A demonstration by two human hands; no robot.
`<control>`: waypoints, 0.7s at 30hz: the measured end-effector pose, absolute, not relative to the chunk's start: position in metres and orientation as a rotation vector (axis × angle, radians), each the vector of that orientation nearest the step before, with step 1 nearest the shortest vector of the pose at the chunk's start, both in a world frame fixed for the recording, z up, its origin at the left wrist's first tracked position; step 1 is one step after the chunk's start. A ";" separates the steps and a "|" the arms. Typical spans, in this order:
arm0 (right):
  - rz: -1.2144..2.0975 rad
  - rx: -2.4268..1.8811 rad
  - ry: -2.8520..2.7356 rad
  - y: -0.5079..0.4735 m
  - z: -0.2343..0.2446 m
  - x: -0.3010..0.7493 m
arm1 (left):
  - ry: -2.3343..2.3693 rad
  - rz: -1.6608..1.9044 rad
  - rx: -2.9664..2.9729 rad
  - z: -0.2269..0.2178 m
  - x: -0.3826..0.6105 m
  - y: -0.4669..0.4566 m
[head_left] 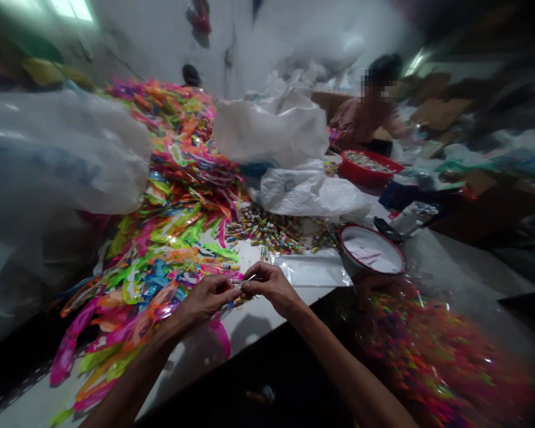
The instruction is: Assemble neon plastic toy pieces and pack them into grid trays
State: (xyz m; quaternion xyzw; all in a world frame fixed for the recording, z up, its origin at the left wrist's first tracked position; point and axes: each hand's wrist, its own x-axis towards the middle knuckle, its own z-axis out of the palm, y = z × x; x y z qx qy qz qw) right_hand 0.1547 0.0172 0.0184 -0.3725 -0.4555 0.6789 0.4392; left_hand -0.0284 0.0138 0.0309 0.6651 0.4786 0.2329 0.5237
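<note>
My left hand [210, 297] and my right hand [273, 288] meet over the near edge of the white table, thumbs and fingers pinched together. A small, slender pale piece [250, 277] shows at the right fingertips; what the left fingers hold is too small and covered to name. Beside the left hand lies a heap of brightly coloured soft plastic pieces with straps [160, 276], looking like toy goggles. A pink strap [222, 336] lies just below my hands. Past them is a pile of small printed cylinders [271, 229].
Flat clear plastic bags [312, 268] lie behind my right hand, near a white, red-rimmed basin [372, 249]. A large bag of colourful pieces [437, 351] stands at right. A person [361, 116] sits beyond a red basin [370, 168]. Big translucent sacks [62, 148] bulge at left.
</note>
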 end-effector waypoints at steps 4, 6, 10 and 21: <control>1.673 -0.948 -1.143 0.017 0.015 0.147 | 1.204 0.507 1.853 0.035 -0.031 0.017; 1.667 -0.961 -1.203 0.022 0.011 0.145 | 1.220 0.430 2.011 0.039 -0.039 0.022; 1.439 -1.275 -1.637 0.056 -0.002 0.160 | 1.406 0.210 2.442 0.040 -0.074 0.046; 0.302 -2.039 -2.196 0.132 -0.029 0.170 | 1.360 0.108 2.801 -0.023 -0.023 0.140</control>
